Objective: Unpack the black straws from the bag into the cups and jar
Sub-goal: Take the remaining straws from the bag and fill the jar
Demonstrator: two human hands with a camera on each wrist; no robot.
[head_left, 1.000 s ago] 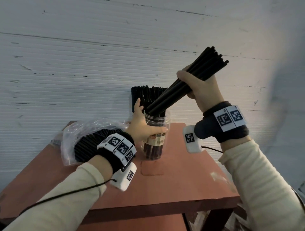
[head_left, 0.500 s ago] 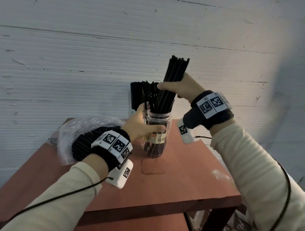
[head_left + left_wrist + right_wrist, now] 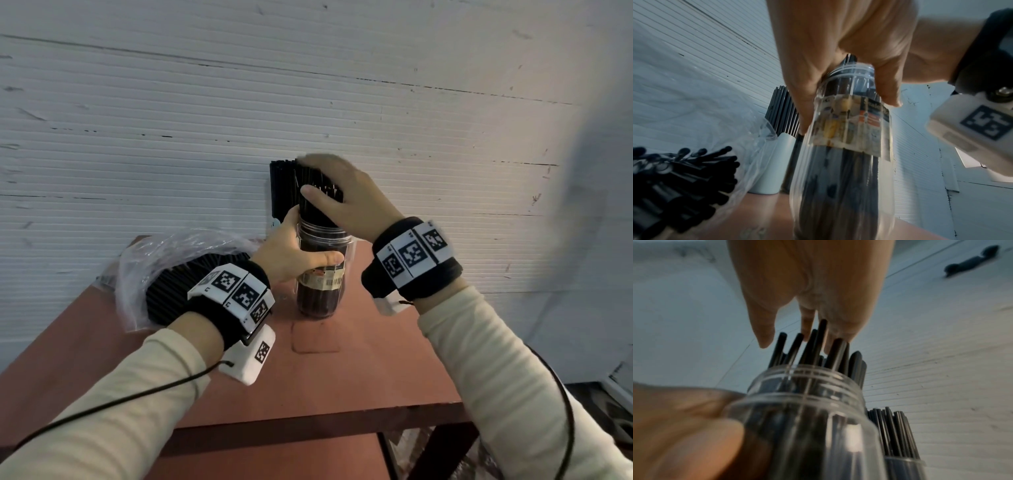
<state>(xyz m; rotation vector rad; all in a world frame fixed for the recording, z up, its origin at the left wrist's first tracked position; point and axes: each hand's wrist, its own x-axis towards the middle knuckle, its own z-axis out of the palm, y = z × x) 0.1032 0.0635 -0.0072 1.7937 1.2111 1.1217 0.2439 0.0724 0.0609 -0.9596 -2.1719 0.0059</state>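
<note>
Straws (image 3: 317, 202) stand in the clear jar (image 3: 322, 274) on my counter (image 3: 376, 359), my left hand (image 3: 291, 253) clasped round it, right hand (image 3: 346, 195) with fingers spread flat on their tips; next, I judge, the bag (image 3: 164, 270) beside it.

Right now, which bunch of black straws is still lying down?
The bunch inside the clear plastic bag at the table's left is lying down. The straws in the jar and in the cup behind it stand upright.
</note>
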